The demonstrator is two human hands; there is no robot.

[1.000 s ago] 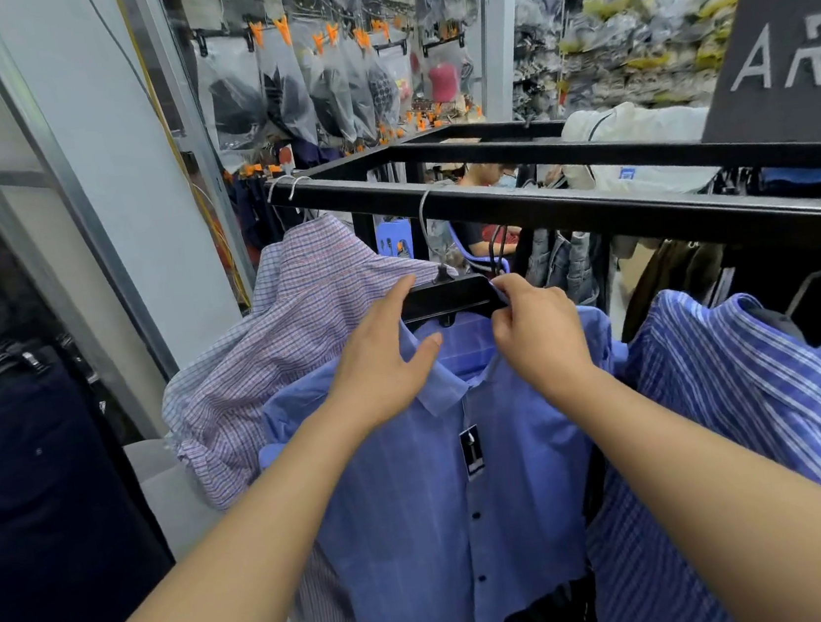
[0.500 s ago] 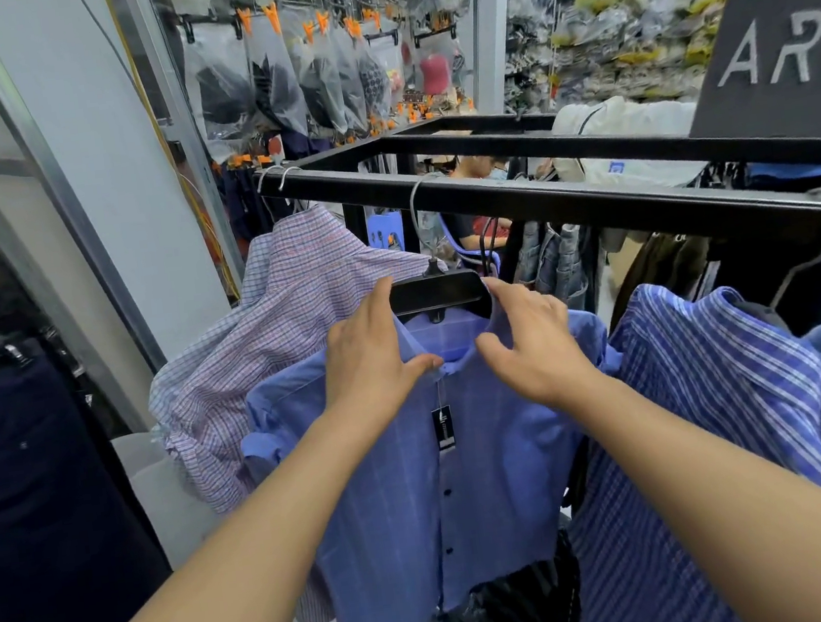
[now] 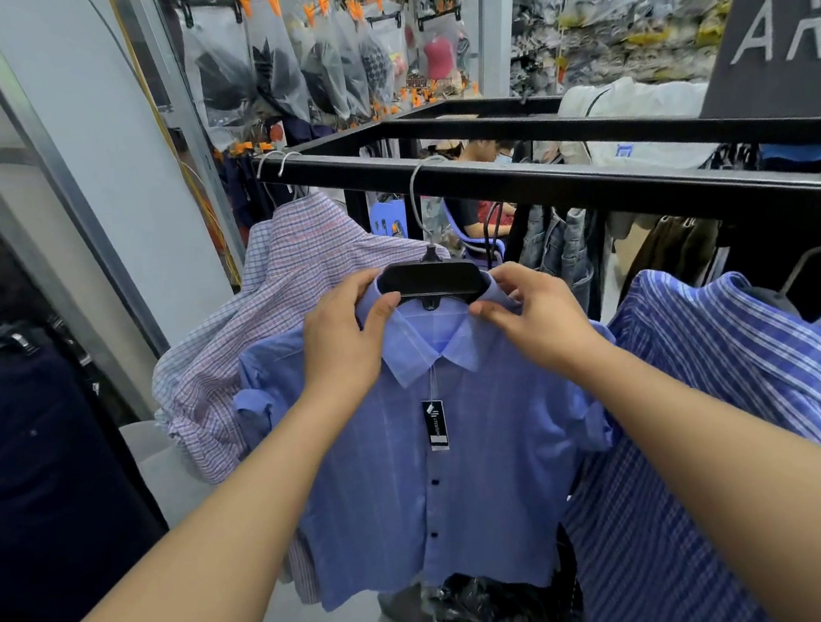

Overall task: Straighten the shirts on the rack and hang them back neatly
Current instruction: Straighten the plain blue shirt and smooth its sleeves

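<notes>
Collar [image 3: 416, 356] of a light blue button-up shirt [image 3: 471, 484] is pinched on both sides. The left hand [image 3: 345, 344] is curled round the collar's left wing, with the thumb on the front and the fingers tucked behind. The right hand [image 3: 539, 321] is closed on the right wing in like manner. The shirt is carried on a black plastic hanger [image 3: 433, 282], whose wire hook [image 3: 414, 196] is looped over the front bar of the black metal rack [image 3: 589, 183]. A black swing tag [image 3: 436, 424] is hung below the collar, over the buttoned front. Just to the left, a red-and-white checked shirt [image 3: 291, 284] is hung on the same bar, partly behind the blue one. To the right, a blue-and-white striped shirt [image 3: 716, 376] is seen close against its sleeve. A dark sign [image 3: 786, 21] with pale letters is set on top of the rack at the far right.
</notes>
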